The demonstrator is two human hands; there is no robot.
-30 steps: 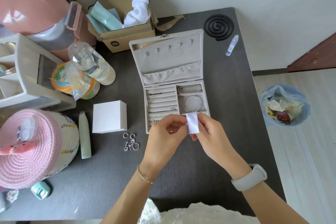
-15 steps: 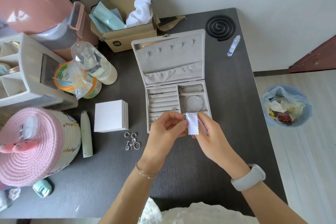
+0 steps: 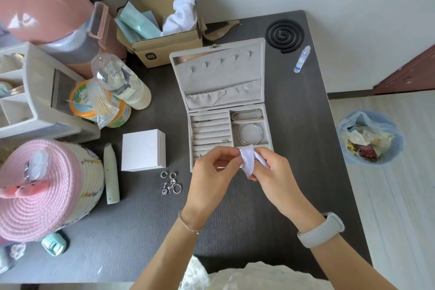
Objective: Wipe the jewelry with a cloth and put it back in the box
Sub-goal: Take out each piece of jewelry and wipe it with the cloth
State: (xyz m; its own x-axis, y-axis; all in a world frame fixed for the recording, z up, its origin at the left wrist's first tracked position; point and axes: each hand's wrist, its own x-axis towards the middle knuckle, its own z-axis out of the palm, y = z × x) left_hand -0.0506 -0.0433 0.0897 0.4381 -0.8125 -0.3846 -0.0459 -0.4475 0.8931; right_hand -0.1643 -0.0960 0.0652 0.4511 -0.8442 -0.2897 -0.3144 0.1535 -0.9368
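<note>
Loose rings (image 3: 171,183) lie on the table (image 3: 131,231), left of both hands. The left hand (image 3: 210,179) is raised over the box's (image 3: 217,82) near edge, wrist bent, fingers curled with fingertips pinched toward the cloth (image 3: 248,160); whatever small piece it pinches is hidden. The right hand (image 3: 270,176) meets it from the right, thumb and fingers gripping the white cloth folded between them. Bangles (image 3: 250,134) rest in the box's right compartments, just beyond the hands.
</note>
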